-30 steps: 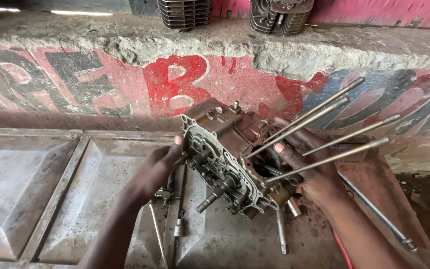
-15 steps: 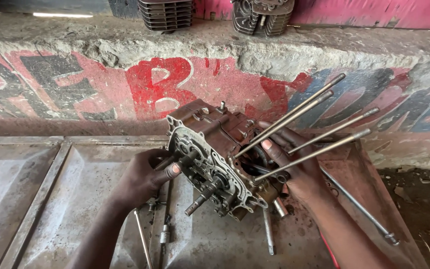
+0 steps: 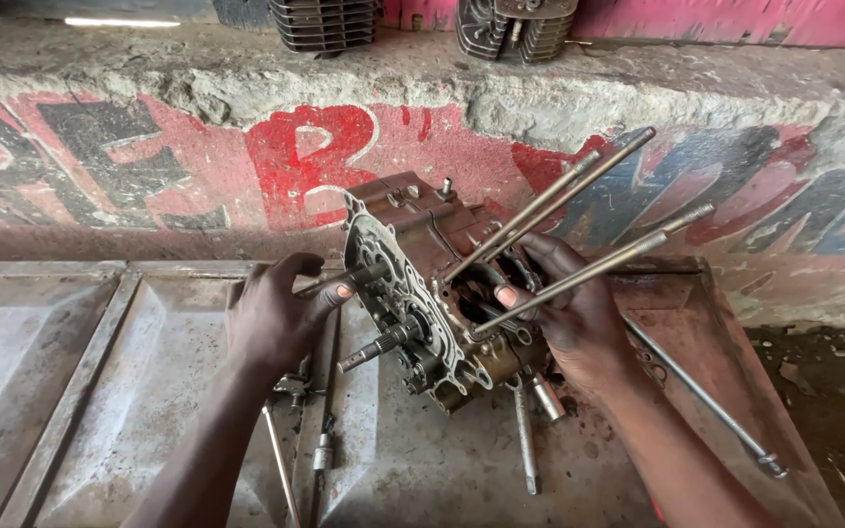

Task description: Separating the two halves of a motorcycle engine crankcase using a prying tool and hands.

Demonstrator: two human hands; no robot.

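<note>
A greasy engine crankcase point(image 3: 413, 284) stands on edge on a dented metal sheet point(image 3: 70, 381), its open face turned left. Several long steel studs point(image 3: 579, 230) stick out of it up to the right. A short shaft point(image 3: 369, 352) juts from its face toward me. My left hand point(image 3: 281, 313) grips a small part at the left rim of the case. My right hand point(image 3: 564, 313) clasps the case's right side between the studs, thumb on the casting.
Loose bolts and rods point(image 3: 525, 445) lie on the sheet under the case, and a long rod point(image 3: 706, 401) lies at the right. A painted concrete ledge point(image 3: 246, 137) runs behind, with two finned cylinders point(image 3: 325, 22) on top. Dirt ground point(image 3: 823, 401) is at right.
The crankcase has been tipped more upright and turned slightly, with both hands staying on it. My left hand shifted up onto the case's left rim.
</note>
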